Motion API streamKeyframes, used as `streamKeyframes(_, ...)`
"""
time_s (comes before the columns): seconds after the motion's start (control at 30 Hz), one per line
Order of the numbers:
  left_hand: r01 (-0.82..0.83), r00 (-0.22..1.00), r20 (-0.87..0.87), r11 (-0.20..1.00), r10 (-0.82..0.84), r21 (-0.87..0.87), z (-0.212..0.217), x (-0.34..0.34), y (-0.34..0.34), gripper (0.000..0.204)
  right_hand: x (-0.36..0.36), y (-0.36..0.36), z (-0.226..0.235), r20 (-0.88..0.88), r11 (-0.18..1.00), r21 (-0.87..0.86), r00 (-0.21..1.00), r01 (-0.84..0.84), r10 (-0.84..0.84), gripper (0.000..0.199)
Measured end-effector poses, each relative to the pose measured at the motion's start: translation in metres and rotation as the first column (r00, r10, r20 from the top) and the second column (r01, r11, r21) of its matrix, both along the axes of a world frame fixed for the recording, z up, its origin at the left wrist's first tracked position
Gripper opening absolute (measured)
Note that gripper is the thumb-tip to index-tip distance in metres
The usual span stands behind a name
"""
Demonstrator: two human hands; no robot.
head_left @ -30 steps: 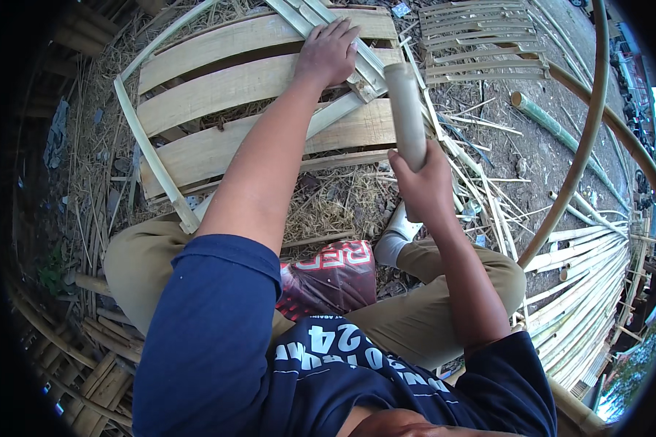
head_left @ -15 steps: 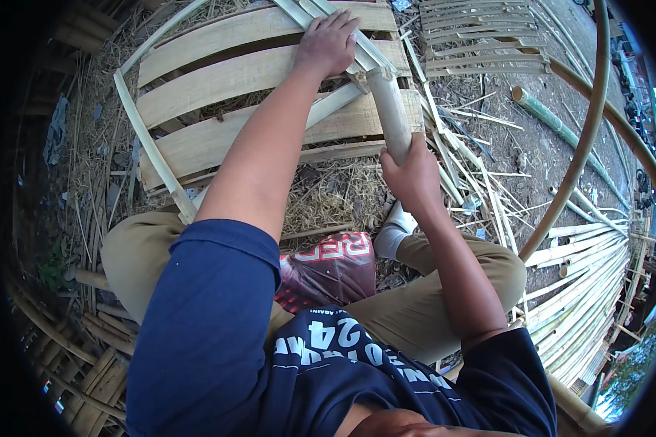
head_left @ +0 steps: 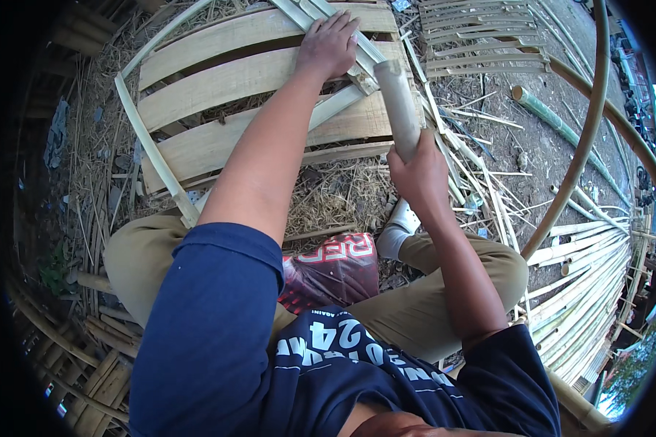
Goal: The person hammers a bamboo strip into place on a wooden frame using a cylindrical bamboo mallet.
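Note:
I sit on the ground over a panel of flat bamboo slats [head_left: 233, 95] with thinner cross strips [head_left: 342, 44] laid over it. My left hand [head_left: 328, 47] presses flat on the cross strips at the panel's far right. My right hand [head_left: 415, 164] grips a short thick bamboo tube [head_left: 397, 102] by its lower end. The tube's upper end reaches down to the cross strips just right of my left hand.
Dry shavings and splinters [head_left: 335, 197] cover the ground before my knees. A red printed bag [head_left: 335, 262] lies between my legs. A smaller woven slat mat [head_left: 481, 33] lies at the far right. A long curved bamboo pole [head_left: 583, 131] arcs on the right, split strips [head_left: 590, 291] bundled below it.
My right hand has swung the bamboo tube down and to the left, from upright beside the panel to its end meeting the cross strips. The left hand stays pressed in place.

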State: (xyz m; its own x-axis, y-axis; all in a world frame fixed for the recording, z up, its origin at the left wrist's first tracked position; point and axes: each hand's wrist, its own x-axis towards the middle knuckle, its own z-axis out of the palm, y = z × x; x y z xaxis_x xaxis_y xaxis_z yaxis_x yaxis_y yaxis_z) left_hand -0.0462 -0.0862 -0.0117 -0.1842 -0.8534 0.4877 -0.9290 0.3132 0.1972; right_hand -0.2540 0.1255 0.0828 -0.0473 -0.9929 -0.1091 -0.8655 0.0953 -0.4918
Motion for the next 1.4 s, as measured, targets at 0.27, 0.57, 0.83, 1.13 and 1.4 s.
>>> streamKeyframes(0.27, 0.019, 1.0, -0.014, 1.0, -0.019, -0.006, -0.003, -0.005, 0.002, 0.05, -0.009, 0.001, -0.009, -0.027, 0.998, 0.056, 1.0, 0.0, 0.001, 0.045)
streamKeyframes(0.57, 0.015, 1.0, -0.027, 0.999, -0.014, 0.032, -0.004, -0.013, 0.011, 0.05, -0.012, 0.007, 0.018, 0.423, 0.971, -0.098, 0.892, 0.218, -0.158, 0.034)
streamKeyframes(0.83, 0.005, 1.0, 0.005, 1.0, -0.005, 0.008, -0.002, -0.005, 0.003, 0.049, -0.009, 0.006, 0.007, 0.016, 0.997, -0.035, 0.998, 0.069, -0.069, 0.042)
streamKeyframes(1.13, 0.014, 1.0, -0.025, 1.0, -0.014, 0.006, 0.0, -0.007, 0.003, 0.048, -0.009, 0.005, -0.003, -0.026, 0.999, 0.047, 1.0, -0.01, 0.012, 0.046)
streamKeyframes(1.4, 0.067, 0.994, -0.087, 0.998, -0.065, 0.014, 0.006, -0.025, -0.001, 0.048, -0.026, 0.002, -0.022, -0.07, 0.994, 0.094, 0.996, 0.055, -0.048, 0.043)
